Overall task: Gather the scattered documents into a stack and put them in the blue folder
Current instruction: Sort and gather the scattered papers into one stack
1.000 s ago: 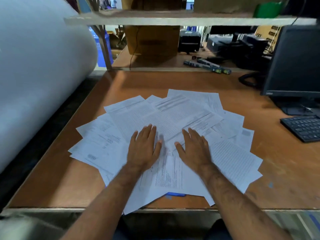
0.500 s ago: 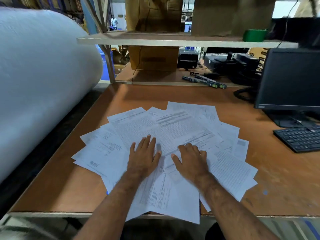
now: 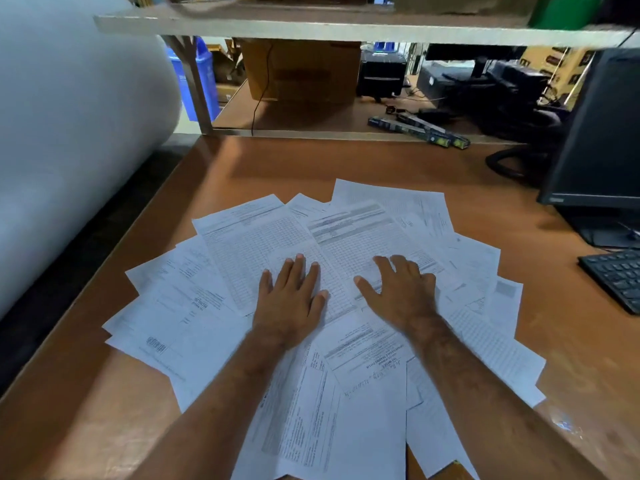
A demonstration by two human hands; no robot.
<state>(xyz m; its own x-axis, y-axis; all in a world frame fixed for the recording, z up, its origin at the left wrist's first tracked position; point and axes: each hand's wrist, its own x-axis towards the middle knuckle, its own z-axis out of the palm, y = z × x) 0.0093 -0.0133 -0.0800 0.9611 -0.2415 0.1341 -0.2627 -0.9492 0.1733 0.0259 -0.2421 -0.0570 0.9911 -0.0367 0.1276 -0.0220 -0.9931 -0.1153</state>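
Observation:
Several printed white documents lie fanned out and overlapping across the brown desk. My left hand lies flat on the sheets near the middle, fingers straight and close together. Beside it, my right hand rests palm down on the papers with its fingers slightly bent and thumb spread. Neither hand holds a sheet. The blue folder is hidden from view.
A huge white roll fills the left side. A black monitor and keyboard stand at the right. A shelf board hangs overhead at the back, with a cardboard box, printers and cables beyond.
The papers have been drawn toward me, and the bottom sheets now overhang the desk's near edge. A blue sliver seen under the sheets earlier is now covered. My right fingers curled, then relaxed.

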